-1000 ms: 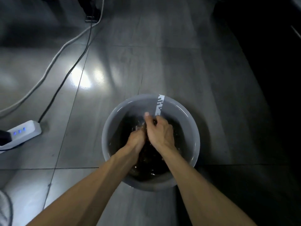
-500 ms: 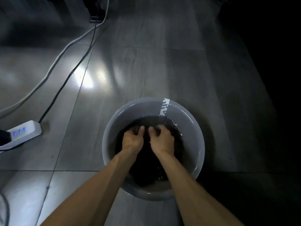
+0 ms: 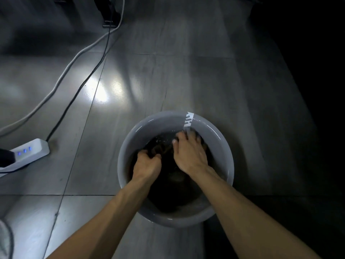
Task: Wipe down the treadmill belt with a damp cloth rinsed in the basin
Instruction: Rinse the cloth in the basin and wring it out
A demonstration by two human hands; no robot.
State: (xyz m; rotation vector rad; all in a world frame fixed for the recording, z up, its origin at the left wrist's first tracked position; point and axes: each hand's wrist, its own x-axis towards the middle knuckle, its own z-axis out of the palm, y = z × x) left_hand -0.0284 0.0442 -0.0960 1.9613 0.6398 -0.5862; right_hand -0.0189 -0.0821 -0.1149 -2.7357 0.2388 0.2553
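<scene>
My left hand has a clenched grip on the dark cloth, which sits in the water of the grey basin on the floor. My right hand grasps its far end, fingers curled into the cloth.

The basin stands on the floor, and everything else is placed from it. In the basin lies the cloth in water. Both hands are in the basin too: the left hand on the cloth's left part, the right hand toward the far right wall, below a label on that far rim. Left of the basin, well apart, a power strip lies on the floor. Two cables run from there to beyond the basin's far left.
</scene>
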